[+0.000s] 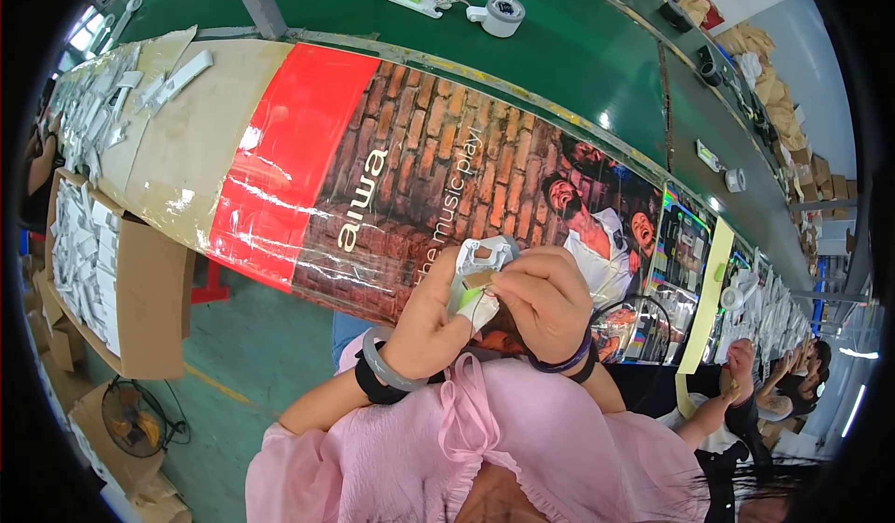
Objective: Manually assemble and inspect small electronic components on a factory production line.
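Housing [483, 254], white and hollow, sits in the left hand [429, 329], whose thumb and fingers are closed around it just in front of the person's pink top [550, 430], at the near edge of the table [270, 141]. A green cell [472, 294] shows at the housing's lower part, beside the left thumb. The right hand [552, 304] is narrowed to a pinch, its thumb and forefinger together at the housing's near side, next to a small tan piece [479, 279] and a thin wire; which of these the tips grip, I cannot tell. A grey band [378, 359] rings the left wrist, and dark bands [567, 363] ring the right. Under the hands, a glossy printed sheet with red, brick and figures covers the table; to its left lies a cardboard sheet [207, 130] with a heap of white parts [91, 117] at its far end. Below that heap stands an open carton [151, 299] full of white pieces, with a black fan [137, 418] on the floor side. Beyond the table runs a green belt [326, 1] bearing a round white unit [502, 16] wired to a flat piece with a green cell, and a similar unit [736, 180] farther right. At the right, past a yellow strip [709, 290], a co-worker's hand [740, 360] is raised near more white parts.
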